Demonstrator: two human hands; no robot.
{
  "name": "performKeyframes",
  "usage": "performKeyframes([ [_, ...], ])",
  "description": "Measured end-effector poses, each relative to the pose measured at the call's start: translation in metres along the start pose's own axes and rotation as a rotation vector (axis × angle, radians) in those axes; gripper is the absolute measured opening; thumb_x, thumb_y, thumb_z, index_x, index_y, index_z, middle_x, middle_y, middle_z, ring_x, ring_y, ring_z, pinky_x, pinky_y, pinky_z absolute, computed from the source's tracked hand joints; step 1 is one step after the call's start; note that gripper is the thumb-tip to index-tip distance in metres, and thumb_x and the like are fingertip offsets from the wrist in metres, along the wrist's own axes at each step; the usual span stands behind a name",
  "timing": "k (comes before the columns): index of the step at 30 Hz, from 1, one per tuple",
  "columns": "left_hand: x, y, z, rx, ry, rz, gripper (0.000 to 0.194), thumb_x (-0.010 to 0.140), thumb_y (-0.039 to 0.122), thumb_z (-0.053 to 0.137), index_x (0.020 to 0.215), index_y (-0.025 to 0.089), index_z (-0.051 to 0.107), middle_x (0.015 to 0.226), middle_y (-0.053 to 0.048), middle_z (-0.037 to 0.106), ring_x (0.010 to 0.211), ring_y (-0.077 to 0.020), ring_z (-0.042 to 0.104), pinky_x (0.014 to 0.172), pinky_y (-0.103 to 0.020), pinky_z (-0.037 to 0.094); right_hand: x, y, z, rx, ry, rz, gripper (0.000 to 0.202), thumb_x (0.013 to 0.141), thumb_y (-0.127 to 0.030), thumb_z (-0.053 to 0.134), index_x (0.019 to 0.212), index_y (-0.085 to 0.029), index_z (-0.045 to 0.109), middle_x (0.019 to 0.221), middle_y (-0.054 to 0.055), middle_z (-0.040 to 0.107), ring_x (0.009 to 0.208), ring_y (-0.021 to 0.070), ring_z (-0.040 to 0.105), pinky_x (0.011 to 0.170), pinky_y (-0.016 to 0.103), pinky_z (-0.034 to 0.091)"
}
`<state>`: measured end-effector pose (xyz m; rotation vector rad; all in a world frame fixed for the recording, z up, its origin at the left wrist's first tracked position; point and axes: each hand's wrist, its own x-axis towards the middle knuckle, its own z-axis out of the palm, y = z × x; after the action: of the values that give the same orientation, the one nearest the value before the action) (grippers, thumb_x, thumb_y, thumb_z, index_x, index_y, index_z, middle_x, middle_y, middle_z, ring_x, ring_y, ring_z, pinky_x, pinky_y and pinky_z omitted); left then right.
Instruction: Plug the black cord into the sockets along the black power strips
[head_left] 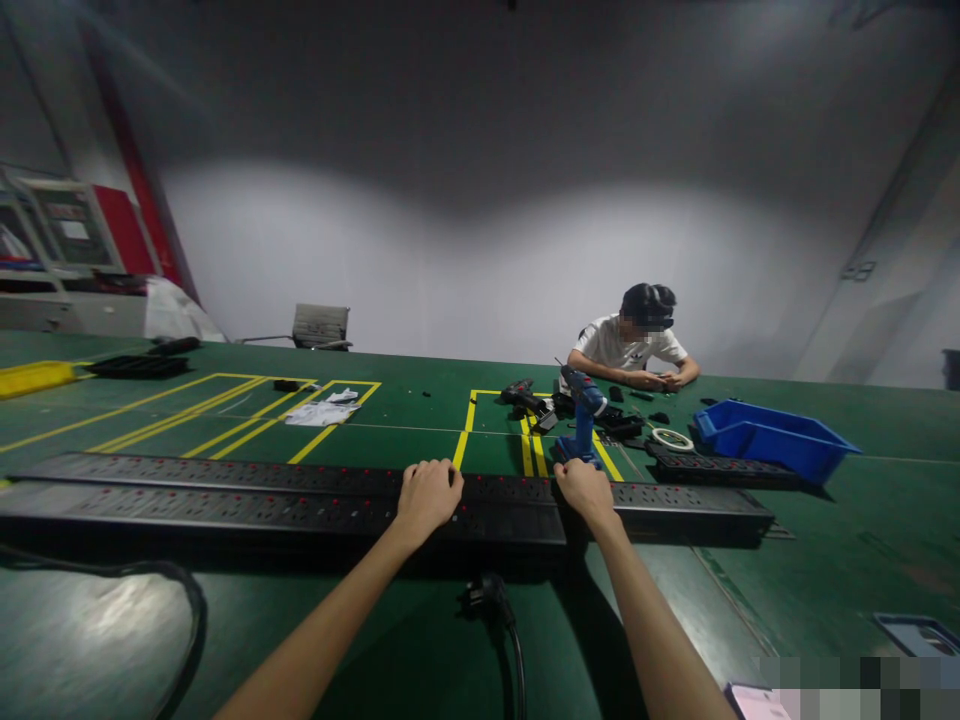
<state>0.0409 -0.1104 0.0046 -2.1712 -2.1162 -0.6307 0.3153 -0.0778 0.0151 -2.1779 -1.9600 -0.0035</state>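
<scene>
Two long black power strips lie side by side across the green table, a near strip (pixel 300 515) and a far strip (pixel 675 505) that reaches further right. My left hand (pixel 429 495) is closed with bent fingers on the strips around their seam; its fingertips are partly hidden. Just past the near strip's right end, my right hand (pixel 586 488) is closed on the far strip. A blue cordless drill (pixel 581 415) stands upright right behind that hand. In front of the strips lies a black plug (pixel 486 595) with its cord running toward me.
Behind the strips are a second drill (pixel 527 398), a white ring (pixel 673 440), another black strip (pixel 724 468) and a blue bin (pixel 772 435). Papers (pixel 324 408) lie back left. A black cable (pixel 191 600) curves at front left. Across the table sits a person (pixel 630 345).
</scene>
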Motion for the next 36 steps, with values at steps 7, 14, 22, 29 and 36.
performKeyframes([
  [7, -0.001, -0.002, 0.004, 0.033, 0.040, -0.049, 0.032, 0.089, 0.037, 0.040, 0.090, 0.019, 0.066, 0.094, -0.011, 0.067, 0.101, -0.0268, 0.057, 0.101, -0.046, 0.028, -0.003, -0.009, -0.001, -0.007, -0.015, 0.002, 0.054, 0.094, -0.045, 0.028, 0.100, -0.010, 0.069, 0.101, 0.022, 0.068, 0.097, 0.0304, 0.064, 0.084, 0.037, 0.042],
  [14, -0.002, -0.001, 0.005, 0.040, 0.029, -0.082, 0.033, 0.089, 0.036, 0.038, 0.093, 0.018, 0.065, 0.097, -0.013, 0.066, 0.104, -0.0284, 0.055, 0.104, -0.054, 0.023, -0.002, -0.012, 0.002, 0.016, 0.013, -0.021, 0.054, 0.094, -0.046, 0.028, 0.099, -0.010, 0.068, 0.099, 0.022, 0.068, 0.097, 0.0302, 0.064, 0.085, 0.038, 0.042],
  [22, -0.003, -0.001, 0.006, 0.053, 0.035, -0.088, 0.032, 0.089, 0.034, 0.037, 0.094, 0.017, 0.063, 0.100, -0.014, 0.065, 0.104, -0.0297, 0.054, 0.104, -0.061, 0.017, -0.001, -0.014, 0.007, 0.004, 0.057, -0.041, 0.047, 0.092, -0.038, 0.031, 0.095, -0.010, 0.069, 0.092, 0.020, 0.069, 0.092, 0.0306, 0.065, 0.084, 0.039, 0.042],
  [29, -0.001, -0.002, 0.007, 0.060, 0.019, -0.096, 0.032, 0.089, 0.033, 0.036, 0.095, 0.016, 0.063, 0.101, -0.015, 0.065, 0.105, -0.0310, 0.054, 0.103, -0.065, 0.017, -0.001, -0.017, 0.008, 0.002, 0.063, -0.059, 0.046, 0.092, -0.035, 0.031, 0.095, -0.009, 0.069, 0.092, 0.021, 0.069, 0.093, 0.0304, 0.065, 0.084, 0.039, 0.042],
  [36, -0.001, -0.002, 0.009, 0.082, 0.000, -0.103, 0.032, 0.089, 0.029, 0.035, 0.098, 0.020, 0.065, 0.104, -0.012, 0.065, 0.106, -0.0311, 0.053, 0.101, -0.070, 0.014, -0.001, -0.019, 0.013, -0.013, 0.110, -0.037, 0.043, 0.092, -0.033, 0.033, 0.095, -0.009, 0.069, 0.090, 0.021, 0.069, 0.091, 0.0301, 0.066, 0.084, 0.040, 0.042],
])
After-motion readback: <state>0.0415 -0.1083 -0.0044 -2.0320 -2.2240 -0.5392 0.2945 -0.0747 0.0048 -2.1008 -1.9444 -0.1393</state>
